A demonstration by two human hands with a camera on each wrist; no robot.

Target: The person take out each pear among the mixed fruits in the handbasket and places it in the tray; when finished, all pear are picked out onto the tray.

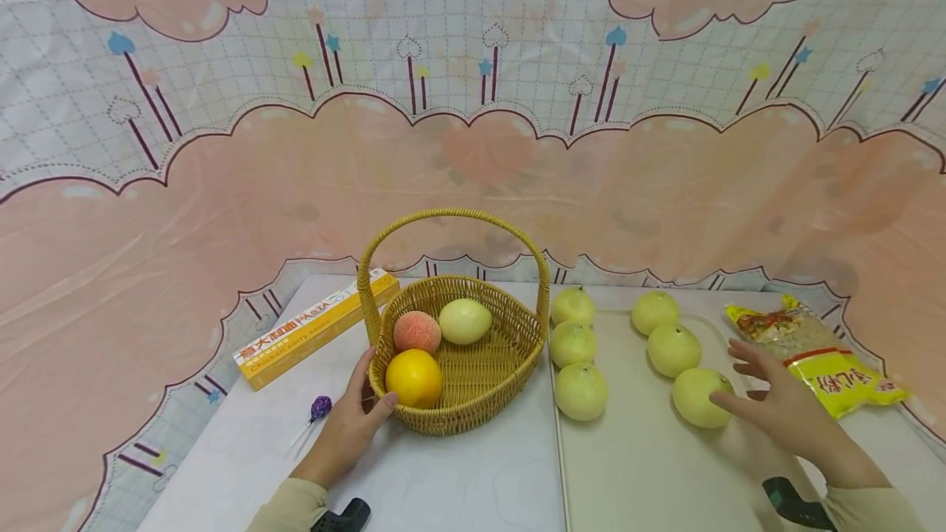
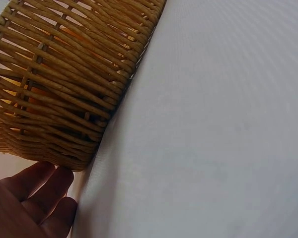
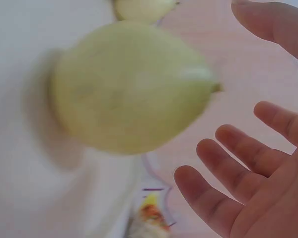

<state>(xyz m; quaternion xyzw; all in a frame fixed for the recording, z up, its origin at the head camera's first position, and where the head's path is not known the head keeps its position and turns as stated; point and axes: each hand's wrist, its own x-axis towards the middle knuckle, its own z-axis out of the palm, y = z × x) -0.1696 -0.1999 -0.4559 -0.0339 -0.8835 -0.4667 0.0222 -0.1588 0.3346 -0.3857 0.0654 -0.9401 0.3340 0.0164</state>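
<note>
My left hand (image 1: 351, 425) rests against the left side of a wicker basket (image 1: 473, 421), thumb at the rim. In the left wrist view its fingers (image 2: 49, 191) touch the woven outer wall. Inside the basket lie an orange (image 1: 414, 378), a peach (image 1: 417, 332) and a pale green fruit (image 1: 465, 321). My right hand (image 1: 787, 413) is spread beside the nearest right-hand pomelo-like fruit (image 1: 702, 397) on a beige tray (image 1: 636, 474). A gap shows between fingers and fruit (image 3: 129, 87) in the right wrist view. More such fruits (image 1: 581, 391) stand in two rows.
A yellow pasta box (image 1: 318, 331) lies left of the basket, with a purple-wrapped lollipop (image 1: 320, 409) in front of it. A yellow food packet (image 1: 820, 360) lies at the right, beyond my right hand. Behind the white table (image 1: 473, 483) hangs a patterned cloth (image 1: 473, 162).
</note>
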